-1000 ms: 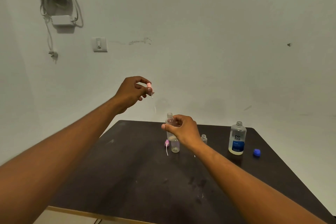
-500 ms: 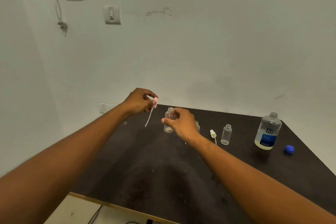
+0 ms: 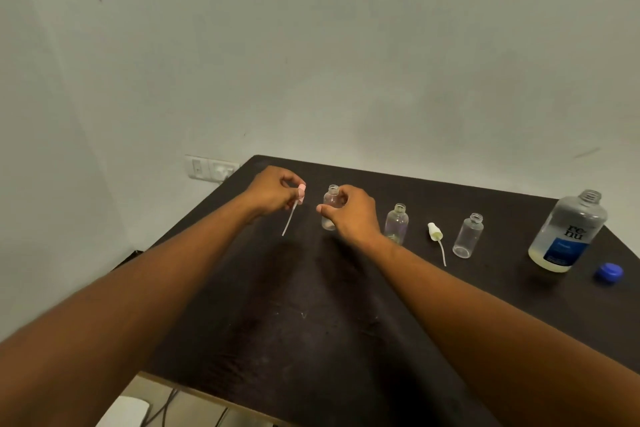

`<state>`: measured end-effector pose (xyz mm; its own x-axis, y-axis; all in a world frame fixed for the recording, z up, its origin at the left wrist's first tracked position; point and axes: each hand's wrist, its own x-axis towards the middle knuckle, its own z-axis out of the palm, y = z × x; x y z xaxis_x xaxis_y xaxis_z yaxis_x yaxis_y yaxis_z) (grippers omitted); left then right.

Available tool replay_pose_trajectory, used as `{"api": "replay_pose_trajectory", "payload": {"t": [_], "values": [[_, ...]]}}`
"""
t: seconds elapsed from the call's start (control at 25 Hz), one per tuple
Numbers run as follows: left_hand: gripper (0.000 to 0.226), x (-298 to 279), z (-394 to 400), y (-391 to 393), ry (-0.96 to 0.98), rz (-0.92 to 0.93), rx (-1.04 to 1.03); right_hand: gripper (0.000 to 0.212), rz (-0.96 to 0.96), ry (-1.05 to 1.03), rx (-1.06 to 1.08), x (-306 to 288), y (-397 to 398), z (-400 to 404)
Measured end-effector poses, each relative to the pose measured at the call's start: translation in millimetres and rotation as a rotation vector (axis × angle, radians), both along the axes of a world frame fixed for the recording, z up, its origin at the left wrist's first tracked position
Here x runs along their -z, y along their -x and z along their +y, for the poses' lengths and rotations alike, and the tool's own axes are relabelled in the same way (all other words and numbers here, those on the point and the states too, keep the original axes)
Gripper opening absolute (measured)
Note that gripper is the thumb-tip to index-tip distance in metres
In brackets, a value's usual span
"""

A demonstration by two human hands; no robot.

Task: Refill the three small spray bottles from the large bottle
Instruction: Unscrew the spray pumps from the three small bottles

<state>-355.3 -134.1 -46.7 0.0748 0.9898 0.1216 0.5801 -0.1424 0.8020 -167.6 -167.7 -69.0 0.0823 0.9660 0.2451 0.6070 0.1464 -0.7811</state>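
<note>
Left hand (image 3: 273, 194) pinches pink plastic spray cap (image 3: 301, 191), thin dip tube slanting down-left; right hand (image 3: 351, 213) fingers curled around upright clear small bottle (image 3: 330, 206)

I have one view only: a wide-angle head camera, looking forward and down from above the near edge of the tabletop (image 3: 433, 340). It faces the far wall (image 3: 381, 62), with both forearms running up from the lower corners to the hands mid-frame. No second view exists, so nothing is shared.
</note>
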Motion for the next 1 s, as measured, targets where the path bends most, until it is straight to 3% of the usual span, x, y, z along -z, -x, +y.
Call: {"api": "replay_pose_trajectory", "payload": {"t": [0.6,0.76,1.0], "values": [[0.016,19.4,24.1,-6.7,0.05,0.024,-0.01,0.043,-0.027,0.048,-0.002,19.3,2.6,5.1],[0.015,20.4,30.0,-12.2,0.047,0.061,-0.003,0.077,0.082,0.038,-0.035,18.9,3.5,0.9],[0.015,28.1,45.9,-26.4,0.103,0.173,0.038,0.064,0.279,-0.014,-0.024,4.8,-0.7,0.6]]}}
